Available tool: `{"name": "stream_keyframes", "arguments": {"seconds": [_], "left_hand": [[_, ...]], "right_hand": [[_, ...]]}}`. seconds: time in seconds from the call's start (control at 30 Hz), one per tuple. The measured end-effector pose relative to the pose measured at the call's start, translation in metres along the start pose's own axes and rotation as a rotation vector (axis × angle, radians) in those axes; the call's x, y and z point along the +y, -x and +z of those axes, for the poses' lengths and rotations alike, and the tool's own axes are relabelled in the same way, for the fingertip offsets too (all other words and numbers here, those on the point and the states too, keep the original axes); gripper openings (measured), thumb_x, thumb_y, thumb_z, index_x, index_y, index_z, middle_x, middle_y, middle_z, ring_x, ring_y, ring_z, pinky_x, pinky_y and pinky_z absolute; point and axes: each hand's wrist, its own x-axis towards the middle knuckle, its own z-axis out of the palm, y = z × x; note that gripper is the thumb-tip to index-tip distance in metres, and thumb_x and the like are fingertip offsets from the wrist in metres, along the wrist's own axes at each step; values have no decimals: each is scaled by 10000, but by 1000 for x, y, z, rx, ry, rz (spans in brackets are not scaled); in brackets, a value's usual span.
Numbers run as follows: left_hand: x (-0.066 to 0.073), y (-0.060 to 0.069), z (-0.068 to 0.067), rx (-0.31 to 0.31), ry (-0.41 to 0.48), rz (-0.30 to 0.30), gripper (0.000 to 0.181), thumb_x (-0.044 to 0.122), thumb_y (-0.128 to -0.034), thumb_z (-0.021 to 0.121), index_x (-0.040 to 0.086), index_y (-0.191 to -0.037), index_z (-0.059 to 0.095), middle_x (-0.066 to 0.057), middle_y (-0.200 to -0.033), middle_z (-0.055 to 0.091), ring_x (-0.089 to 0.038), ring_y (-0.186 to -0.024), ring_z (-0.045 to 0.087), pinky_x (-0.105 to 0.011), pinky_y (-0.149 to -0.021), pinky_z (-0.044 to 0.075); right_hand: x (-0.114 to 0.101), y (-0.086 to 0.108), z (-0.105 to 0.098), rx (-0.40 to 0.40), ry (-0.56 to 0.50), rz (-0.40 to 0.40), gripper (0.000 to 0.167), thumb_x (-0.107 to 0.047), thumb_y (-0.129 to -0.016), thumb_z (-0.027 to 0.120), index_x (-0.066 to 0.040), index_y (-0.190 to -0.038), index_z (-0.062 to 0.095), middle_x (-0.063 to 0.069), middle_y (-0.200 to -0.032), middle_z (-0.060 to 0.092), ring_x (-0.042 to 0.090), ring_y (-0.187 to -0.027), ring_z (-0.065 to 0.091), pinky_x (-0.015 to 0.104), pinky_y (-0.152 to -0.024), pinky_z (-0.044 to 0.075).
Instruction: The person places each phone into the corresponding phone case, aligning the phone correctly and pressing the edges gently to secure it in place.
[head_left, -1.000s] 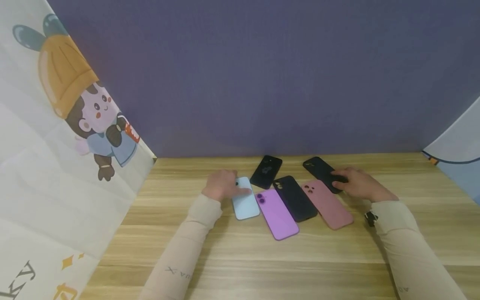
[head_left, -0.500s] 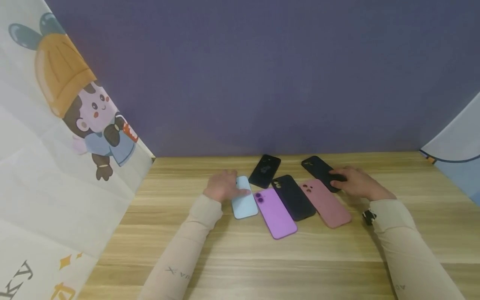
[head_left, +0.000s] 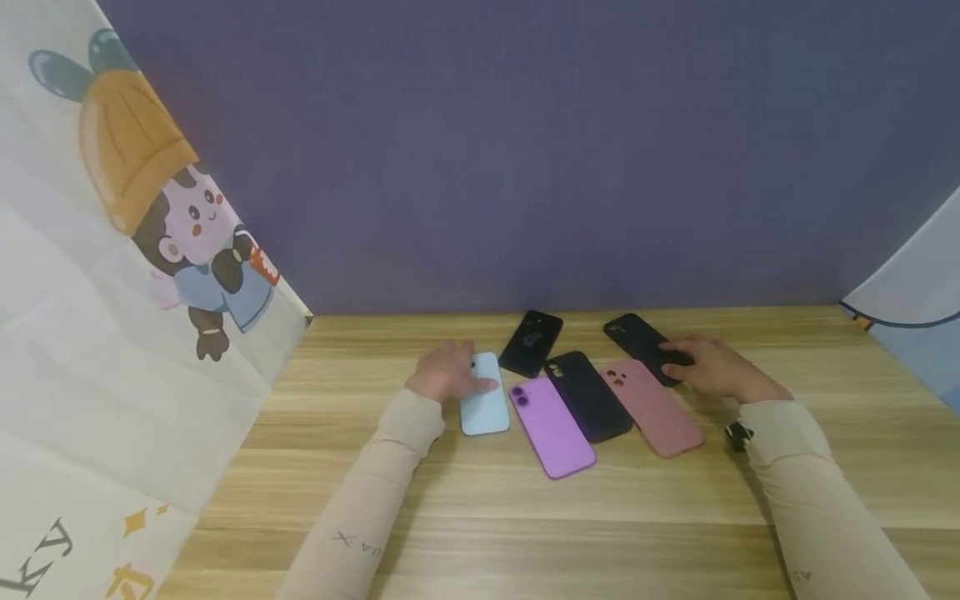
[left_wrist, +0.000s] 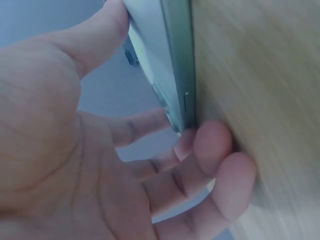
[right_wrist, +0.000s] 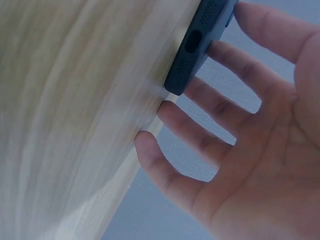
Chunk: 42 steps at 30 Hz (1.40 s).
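Note:
My left hand (head_left: 444, 371) touches a light blue phone (head_left: 486, 417) lying on the table. The thumb lies across the phone's back. In the left wrist view the other fingers are loosely bent near its edge, two fingertips by the wood. My right hand (head_left: 708, 367) rests on the near end of a black phone case (head_left: 633, 332) with camera cutouts. In the right wrist view, thumb and forefinger touch this case (right_wrist: 192, 50); the other fingers extend past its end. Between the hands lie a purple phone (head_left: 553, 429), another black case (head_left: 592, 400) and a pink case (head_left: 656, 408).
A black phone-like item (head_left: 531, 343) lies at the back of the wooden table (head_left: 525, 533). Behind the table rises a dark purple-grey panel (head_left: 570, 158). A white printed cloth (head_left: 75, 350) hangs at the left. A dark watch-like object (head_left: 739, 435) is by the right cuff.
The light blue phone has shifted slightly left under my left hand and turned a little straighter, leaving a gap beside the purple phone. My right hand stays on the black case.

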Motion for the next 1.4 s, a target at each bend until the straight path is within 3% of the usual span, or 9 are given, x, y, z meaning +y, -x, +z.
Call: {"name": "stream_keyframes", "arguments": {"seconds": [0.57,0.8,0.93,1.07,1.4], "left_hand": [[2,4,-9,-14,105,-7,715,414,-891,785,124,-1485,512,-169,-1363,586,-362,-1180,588,-510,-1007,533],[2,5,-12,-16,120,-13,763,368,-877,805,137,-1522,468,-163,-1452,552,-372,-1277,556,-533,-1056,509],[2,7,-11,-9,139,-36,773,332,-867,820,151,-1526,458,-172,-1453,538,-382,-1249,568,-540,-998,544],[2,8,-9,-1,126,-42,791,312,-856,831,154,-1530,447,-182,-1454,529,-385,-1237,571,-540,-973,556],[2,8,-12,-29,72,-37,821,358,-891,791,152,-1572,382,-225,-1602,378,-433,-1386,477,-583,-1080,480]], "right_hand": [[2,2,-4,1,-2,1,547,-301,-1030,604,30,-1455,510,442,-1455,394,653,-1291,394,760,-1001,388],[0,1,-4,10,-7,-10,539,-287,-1023,613,39,-1443,520,447,-1444,404,645,-1281,417,751,-994,401],[-3,0,-2,18,-5,-21,534,-284,-1018,620,41,-1432,532,443,-1437,423,640,-1286,421,746,-1002,403],[-3,-1,0,20,-9,-22,520,-273,-1016,618,43,-1423,542,443,-1435,425,637,-1287,424,741,-1004,407],[-4,1,-2,16,-9,-8,512,-282,-1028,607,38,-1422,543,444,-1433,415,636,-1267,445,732,-972,431]]}}
